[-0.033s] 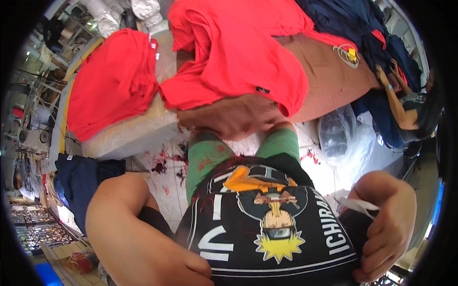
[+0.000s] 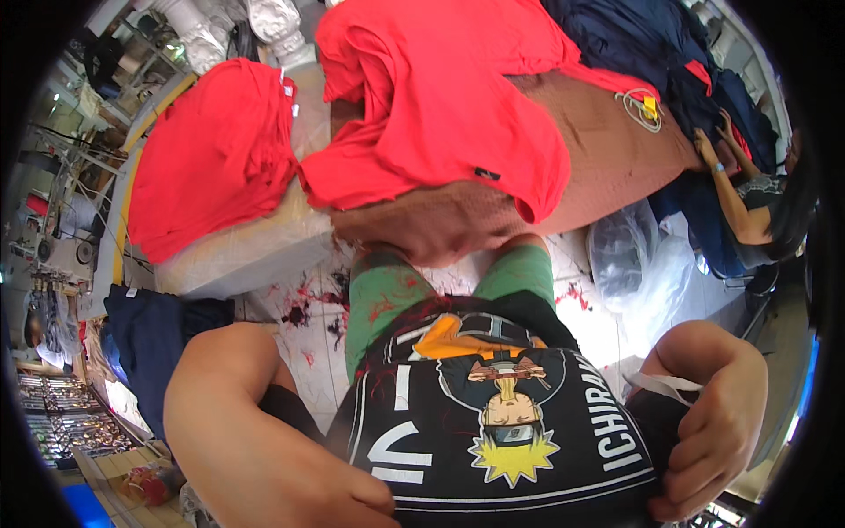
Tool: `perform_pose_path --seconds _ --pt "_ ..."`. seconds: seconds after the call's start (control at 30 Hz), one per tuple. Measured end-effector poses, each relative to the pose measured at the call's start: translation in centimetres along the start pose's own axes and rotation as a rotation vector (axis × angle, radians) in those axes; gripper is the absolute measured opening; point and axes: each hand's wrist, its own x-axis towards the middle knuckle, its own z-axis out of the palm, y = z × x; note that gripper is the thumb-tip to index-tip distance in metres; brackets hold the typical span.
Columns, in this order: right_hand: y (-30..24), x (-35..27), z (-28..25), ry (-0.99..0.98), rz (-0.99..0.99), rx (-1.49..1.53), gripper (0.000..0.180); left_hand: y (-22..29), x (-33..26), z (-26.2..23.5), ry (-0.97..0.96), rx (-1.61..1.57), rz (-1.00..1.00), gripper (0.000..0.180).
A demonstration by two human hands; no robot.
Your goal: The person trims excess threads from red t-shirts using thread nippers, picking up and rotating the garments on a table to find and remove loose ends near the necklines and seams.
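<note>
A: State the position of the left hand [image 2: 348,500].
B: At the lower edge of view, fingers folded inward against the black cotton shirt with white and orange print [image 2: 576,431].

A: And the right hand [image 2: 715,449]?
B: Fingers curled at the shirt's opposite side edge, beneath a narrow white strip [image 2: 664,387]. Fingertips are largely concealed on both hands; whether cloth is pinched cannot be told.

A: Locate the shirt.
B: On the wearer's torso, between the two hands, its front directed upward. The green leg coverings [image 2: 378,295] below it carry red threads.

A: Specify the surface ahead.
B: A table with a brown cloth cover [image 2: 607,163]. A spread red fabric garment [image 2: 449,114] lies across it. Left of that, a pile of red fabric [image 2: 216,158] rests on a pale, plastic-wrapped block [image 2: 255,255].

A: Right side?
B: A co-worker's hand [image 2: 706,148] touches dark navy fabric [image 2: 634,40].
</note>
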Motion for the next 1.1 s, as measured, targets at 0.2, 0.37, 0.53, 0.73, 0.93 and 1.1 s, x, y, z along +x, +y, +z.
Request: perform_pose_path --seconds 0.2,0.37,0.53,0.73,0.93,1.1 --pt "6.7 -5.5 6.4 1.054 1.554 -0.365 0.024 -8.9 -4.3 -5.5 0.565 0.254 -0.702 0.031" --pt "19.3 -21.8 15.4 0.835 1.979 0.074 0.052 -26.4 -17.7 -2.9 1.069 1.080 -1.364 0.039" --pt "18.3 -19.0 12.8 1.415 1.612 0.395 0.029 -21.7 -13.4 -7.5 1.528 0.664 -0.961 0.016" --pt "18.3 -22.0 5.3 1.994 0.914 0.778 0.024 -18.3 -12.5 -13.8 1.681 -0.545 -0.133 0.045" --pt "20.1 -22.7 6.8 2.131 0.757 0.944 0.022 -22.2 -11.9 -13.6 1.536 -0.787 -0.053 0.070" --pt "19.0 -22.7 6.6 2.083 0.699 0.905 0.022 -21.7 -11.1 -13.7 1.507 -0.763 -0.091 0.069"
